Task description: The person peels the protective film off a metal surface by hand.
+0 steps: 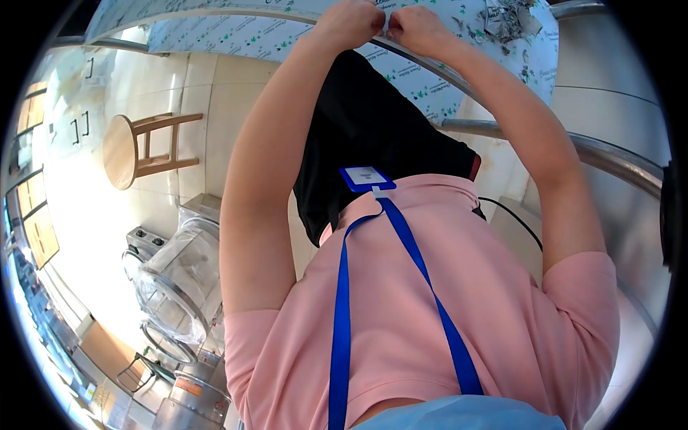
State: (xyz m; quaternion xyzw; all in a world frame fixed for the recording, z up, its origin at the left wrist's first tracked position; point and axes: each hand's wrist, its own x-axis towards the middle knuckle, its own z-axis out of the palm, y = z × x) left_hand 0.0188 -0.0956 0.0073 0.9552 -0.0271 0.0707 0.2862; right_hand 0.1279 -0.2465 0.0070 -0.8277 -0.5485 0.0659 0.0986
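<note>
My left hand (350, 26) and my right hand (420, 30) are close together at the top edge of the view. Both have their fingers curled in, knuckles almost meeting. Whatever is between the fingers, if anything, is hidden or too small to make out. They are over the near rim of a table (430, 80) covered in white film with green print and lettering. On the film, to the right of my right hand, lies a heap of dark grey scraps (510, 20).
A round wooden stool (122, 152) stands on the pale tiled floor at left. Below it is a machine with a clear plastic cover (188, 276) and two knobs. Curved metal tubing (620, 166) runs along the right. A blue lanyard with a badge (367, 178) hangs over my pink shirt.
</note>
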